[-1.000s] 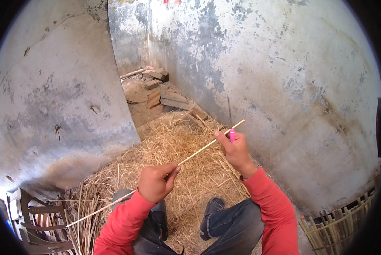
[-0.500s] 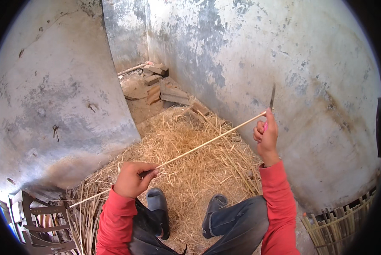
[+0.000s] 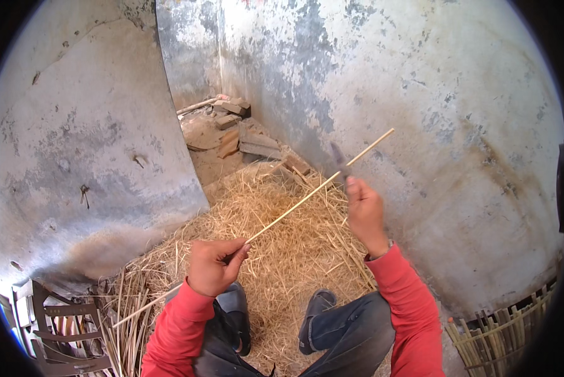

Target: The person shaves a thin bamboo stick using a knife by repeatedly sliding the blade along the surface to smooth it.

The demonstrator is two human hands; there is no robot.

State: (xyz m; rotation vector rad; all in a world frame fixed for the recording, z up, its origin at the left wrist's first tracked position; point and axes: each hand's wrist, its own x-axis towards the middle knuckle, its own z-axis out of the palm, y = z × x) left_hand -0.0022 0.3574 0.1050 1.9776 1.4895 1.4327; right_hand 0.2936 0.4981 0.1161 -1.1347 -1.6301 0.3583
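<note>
A long thin bamboo strip (image 3: pixel 294 210) slants from the lower left up to the right, over a pile of straw (image 3: pixel 275 251). My left hand (image 3: pixel 214 267) is closed around the strip near its middle, just above my knees. Further up the strip, my right hand (image 3: pixel 363 213) grips a knife whose dark blade (image 3: pixel 337 156) is blurred and lies against the strip. The strip's far tip reaches past my right hand toward the wall. My red sleeves come in from the lower edge.
Stained plaster walls close in on the left and right. Bricks and boards (image 3: pixel 241 135) lie in the far corner. A woven bamboo frame (image 3: pixel 502 333) stands at the lower right. A grey slatted chair (image 3: pixel 55 327) and a bundle of strips (image 3: pixel 128 333) sit at the lower left.
My right hand swung up and to the right along the strip with the knife, then came back down to the left. The left hand shifted slightly and kept its hold.
</note>
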